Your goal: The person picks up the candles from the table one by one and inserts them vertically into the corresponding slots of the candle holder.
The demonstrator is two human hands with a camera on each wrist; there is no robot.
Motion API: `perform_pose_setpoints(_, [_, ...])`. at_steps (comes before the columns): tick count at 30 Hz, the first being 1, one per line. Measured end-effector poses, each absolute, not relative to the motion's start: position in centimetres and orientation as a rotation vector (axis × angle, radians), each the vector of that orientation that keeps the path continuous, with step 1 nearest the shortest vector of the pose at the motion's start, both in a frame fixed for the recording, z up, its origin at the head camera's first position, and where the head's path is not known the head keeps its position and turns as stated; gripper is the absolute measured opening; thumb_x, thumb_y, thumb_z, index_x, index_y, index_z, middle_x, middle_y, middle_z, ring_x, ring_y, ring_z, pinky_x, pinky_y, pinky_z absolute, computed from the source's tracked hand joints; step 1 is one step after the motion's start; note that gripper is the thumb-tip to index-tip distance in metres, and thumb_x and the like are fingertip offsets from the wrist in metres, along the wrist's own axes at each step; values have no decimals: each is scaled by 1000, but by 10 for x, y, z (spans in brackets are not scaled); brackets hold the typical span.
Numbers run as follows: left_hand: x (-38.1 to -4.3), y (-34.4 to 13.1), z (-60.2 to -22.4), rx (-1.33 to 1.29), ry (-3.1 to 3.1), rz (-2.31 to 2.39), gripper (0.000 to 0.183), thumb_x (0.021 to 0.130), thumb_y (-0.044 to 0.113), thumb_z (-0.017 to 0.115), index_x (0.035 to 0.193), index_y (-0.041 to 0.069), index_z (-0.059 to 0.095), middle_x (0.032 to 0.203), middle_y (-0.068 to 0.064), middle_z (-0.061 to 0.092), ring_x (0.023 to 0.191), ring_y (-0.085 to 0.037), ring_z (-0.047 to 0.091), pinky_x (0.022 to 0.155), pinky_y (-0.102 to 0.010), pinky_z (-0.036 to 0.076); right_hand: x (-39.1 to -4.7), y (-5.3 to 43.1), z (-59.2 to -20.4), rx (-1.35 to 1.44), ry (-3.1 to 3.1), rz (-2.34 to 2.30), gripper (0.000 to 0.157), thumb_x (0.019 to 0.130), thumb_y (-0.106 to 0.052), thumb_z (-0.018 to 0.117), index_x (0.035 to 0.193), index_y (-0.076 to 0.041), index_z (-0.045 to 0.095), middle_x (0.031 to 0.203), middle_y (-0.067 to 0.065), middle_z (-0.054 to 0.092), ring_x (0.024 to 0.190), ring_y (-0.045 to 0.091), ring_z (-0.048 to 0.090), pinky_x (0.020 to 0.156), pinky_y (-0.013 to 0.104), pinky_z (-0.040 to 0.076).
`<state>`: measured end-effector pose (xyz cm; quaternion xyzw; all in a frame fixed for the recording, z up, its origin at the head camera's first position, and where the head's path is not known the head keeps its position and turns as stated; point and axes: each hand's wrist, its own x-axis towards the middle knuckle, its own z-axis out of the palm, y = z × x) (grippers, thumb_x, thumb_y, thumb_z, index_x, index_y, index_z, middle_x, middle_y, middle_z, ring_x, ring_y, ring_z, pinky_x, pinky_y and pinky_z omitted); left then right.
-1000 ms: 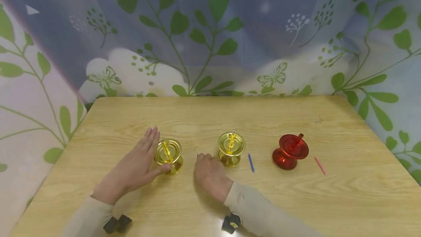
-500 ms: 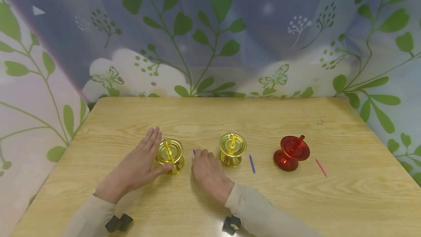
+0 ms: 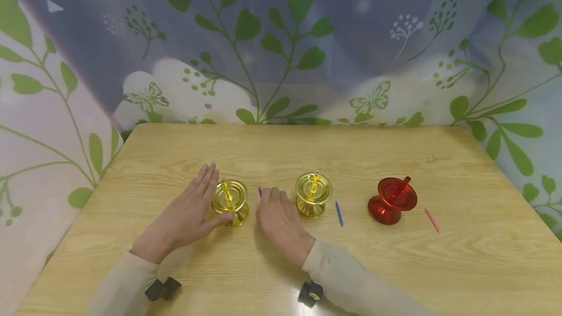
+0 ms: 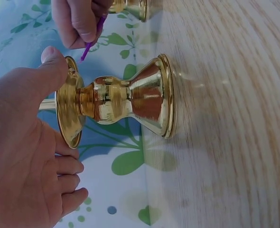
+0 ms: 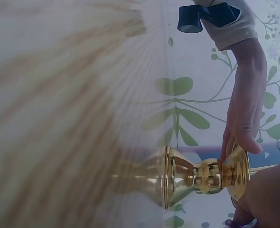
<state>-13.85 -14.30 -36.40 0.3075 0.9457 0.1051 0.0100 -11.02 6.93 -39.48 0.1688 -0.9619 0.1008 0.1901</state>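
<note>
In the head view a gold candle holder (image 3: 229,200) stands upright beside my left hand (image 3: 182,216). The fingers lie straight along the dish's left side, and the thumb reaches to its front rim. The left wrist view has the thumb at the rim of the dish (image 4: 70,121), with the fingers past the opposite side. Just to the right, my right hand (image 3: 281,221) pinches a thin purple candle (image 4: 88,50), whose tip juts out beyond the fingers. Much of that candle is hidden by the hand. The right wrist view shows the same gold holder (image 5: 209,175) close by.
A second gold candle holder (image 3: 311,207) stands right of my right hand, a small purplish tip atop its stem. Farther right come a blue candle (image 3: 339,213), a red candle holder (image 3: 385,210) and a pink candle (image 3: 432,220). A patterned curtain (image 3: 342,38) hangs behind the wooden table (image 3: 386,262).
More of the purple candle's tip now shows beyond my right fingers, and that hand has shifted slightly. My left hand keeps its place at the gold holder. The head view has shifted a little.
</note>
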Motion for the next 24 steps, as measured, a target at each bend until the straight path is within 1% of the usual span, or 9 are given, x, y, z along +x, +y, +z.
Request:
perform_pose_setpoints(4, [-139,-143,-364,960,2952,338,96,95,57,49,148,-14,13,157,-29,7,145,-41,6,115,-53,19,-111,69,-395,506,-2650,177,17,88,-10,58,77,-5,45,71,3,35,64,19,35,54,26,28])
perform_pose_setpoints(7, [-139,-144,-363,963,2957,338,96,95,58,49,148,-14,13,156,-29,7,145,-41,7,115,-53,19,-111,69,-395,526,-2621,85,18,87,-13,58,77,-7,45,74,2,33,69,20,32,59,28,26])
perform_pose_setpoints(11, [-138,-144,-364,962,2963,331,96,95,58,48,148,-14,14,156,-29,8,145,-41,7,115,-53,19,-111,69,-396,552,-2597,34,18,86,-15,58,77,-7,45,74,2,31,69,20,30,60,29,25])
perform_pose_setpoints(16, [-138,-144,-364,958,2960,334,96,95,58,48,148,-13,12,157,-29,7,145,-40,5,115,-53,18,-113,71,-393,568,-2586,6,20,88,-17,59,78,-7,44,74,2,32,69,19,30,61,29,26])
perform_pose_setpoints(21, [-139,-144,-364,949,2947,332,97,95,60,46,149,-13,10,157,-28,4,146,-40,4,115,-53,18,-117,72,-389,558,-2539,70,17,87,-13,57,78,-7,45,74,2,33,69,20,32,61,31,28])
perform_pose_setpoints(24, [-138,-145,-363,947,2947,319,97,95,59,47,148,-13,11,157,-28,4,146,-40,4,115,-53,18,-119,70,-386,570,-2502,146,15,90,-11,56,79,-6,46,74,3,35,69,20,34,61,32,30])
